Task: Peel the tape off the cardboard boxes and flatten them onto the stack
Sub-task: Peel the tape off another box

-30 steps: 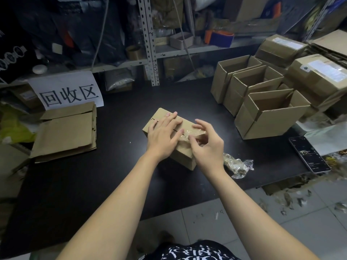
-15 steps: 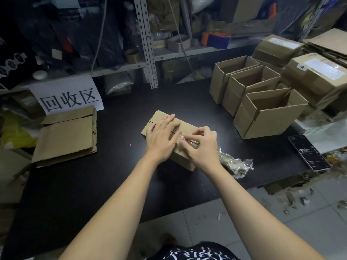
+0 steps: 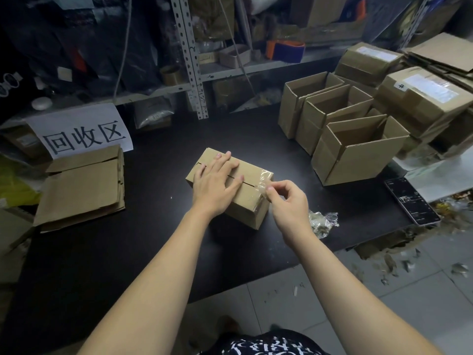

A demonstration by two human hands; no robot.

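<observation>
Your flat left hand is holding the box down; your right hand is pinching tape. Next, pull it off.

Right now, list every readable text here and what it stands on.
"回收区": white paper sign behind the flattened cardboard stack.
"#": small white sticker on a sealed box, far right.
Too blurred to read: shipping labels, phone screen, shirt print.
</observation>
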